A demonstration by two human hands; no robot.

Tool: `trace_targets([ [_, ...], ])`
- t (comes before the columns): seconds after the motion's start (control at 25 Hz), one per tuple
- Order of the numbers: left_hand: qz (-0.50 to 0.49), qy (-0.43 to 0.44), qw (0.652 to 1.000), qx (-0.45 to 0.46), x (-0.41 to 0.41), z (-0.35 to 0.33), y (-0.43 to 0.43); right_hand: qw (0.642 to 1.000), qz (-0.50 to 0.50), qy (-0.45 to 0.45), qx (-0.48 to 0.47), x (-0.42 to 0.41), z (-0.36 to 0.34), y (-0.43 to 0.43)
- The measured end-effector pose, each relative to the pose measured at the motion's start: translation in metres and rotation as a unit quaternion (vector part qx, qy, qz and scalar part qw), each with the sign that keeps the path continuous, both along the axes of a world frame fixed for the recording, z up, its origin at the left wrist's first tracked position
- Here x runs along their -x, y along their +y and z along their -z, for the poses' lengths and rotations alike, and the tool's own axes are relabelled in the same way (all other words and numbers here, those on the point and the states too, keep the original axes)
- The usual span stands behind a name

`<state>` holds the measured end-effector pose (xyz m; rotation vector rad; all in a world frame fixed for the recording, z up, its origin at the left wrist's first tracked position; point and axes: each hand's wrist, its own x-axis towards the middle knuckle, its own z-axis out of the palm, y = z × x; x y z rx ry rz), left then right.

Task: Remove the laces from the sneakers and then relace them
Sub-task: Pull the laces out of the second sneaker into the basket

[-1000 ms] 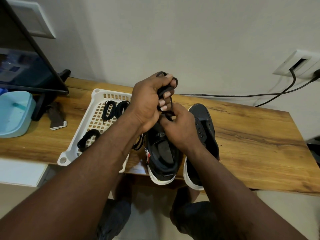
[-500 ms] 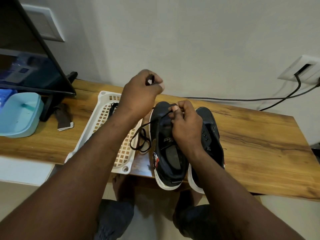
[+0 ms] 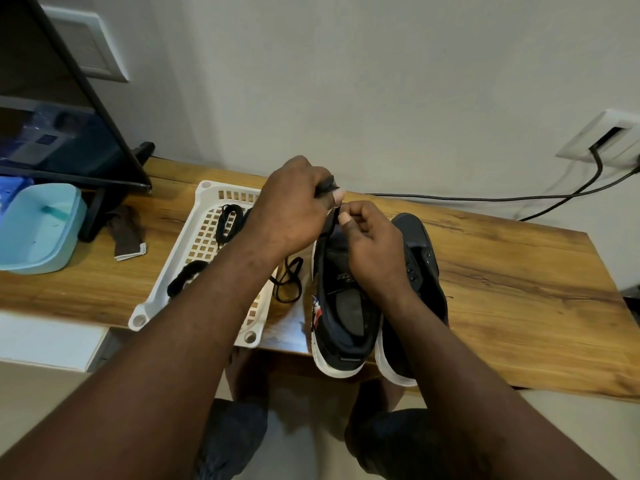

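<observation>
Two dark sneakers are parked side by side on the wooden table (image 3: 502, 271), heels hanging over the near edge — the left sneaker (image 3: 341, 306) is the one being worked on. A black lace (image 3: 329, 223) is pinched in the closed fingers of the left hand (image 3: 294, 209) above the toe end, and gripped just below by the right hand (image 3: 374, 244). More laces (image 3: 227, 221) are sat in the white basket (image 3: 173, 268) beside it, with the right sneaker (image 3: 420, 258) untouched.

Bare wooden tabletop (image 3: 512, 271) is left open right of the two black sneakers (image 3: 420, 271); the left is blocked by a white lattice plastic basket (image 3: 194, 237) and black monitor (image 3: 59, 109).
</observation>
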<state>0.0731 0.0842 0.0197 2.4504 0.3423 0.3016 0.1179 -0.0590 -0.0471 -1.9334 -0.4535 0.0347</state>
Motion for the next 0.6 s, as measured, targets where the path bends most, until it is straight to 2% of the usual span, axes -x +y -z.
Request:
trace_targets([
  [0.08, 0.037, -0.033, 0.994, 0.093, 0.001, 0.0, -0.004, 0.999, -0.031, 0.001, 0.027, 0.001, 0.004, 0.0],
  [0.12, 0.059, -0.057, 0.98, 0.18, 0.003, -0.003, -0.009, 0.998, -0.033, -0.012, 0.044, 0.002, 0.005, 0.0],
  [0.2, 0.07, -0.108, 0.93, 0.344, 0.006, -0.011, -0.015, 0.997, -0.004, -0.02, 0.074, 0.0, 0.008, 0.001],
  [0.28, 0.044, -0.136, 0.905, 0.401, 0.004, -0.014, -0.015, 0.997, 0.028, -0.009, 0.075, -0.001, 0.008, -0.001],
  [0.32, 0.02, -0.126, 0.914, 0.385, 0.003, -0.014, -0.013, 0.997, 0.042, -0.015, 0.06, 0.0, 0.006, -0.001],
  [0.36, 0.0, -0.094, 0.937, 0.336, 0.002, -0.012, -0.01, 0.997, 0.058, -0.031, 0.034, 0.001, 0.004, -0.002],
  [0.4, -0.01, -0.038, 0.964, 0.261, 0.004, -0.009, -0.006, 0.996, 0.072, -0.055, 0.002, 0.001, 0.0, -0.002],
  [0.48, 0.013, 0.066, 0.99, 0.125, 0.007, -0.002, -0.003, 0.991, 0.075, -0.104, -0.033, 0.001, -0.005, -0.002],
  [0.52, 0.03, 0.078, 0.993, 0.078, 0.006, 0.001, -0.003, 0.991, 0.067, -0.116, -0.031, 0.001, -0.005, -0.002],
  [0.6, 0.038, 0.023, 0.999, 0.031, 0.004, 0.001, -0.004, 0.993, 0.046, -0.106, -0.004, -0.001, -0.001, -0.001],
])
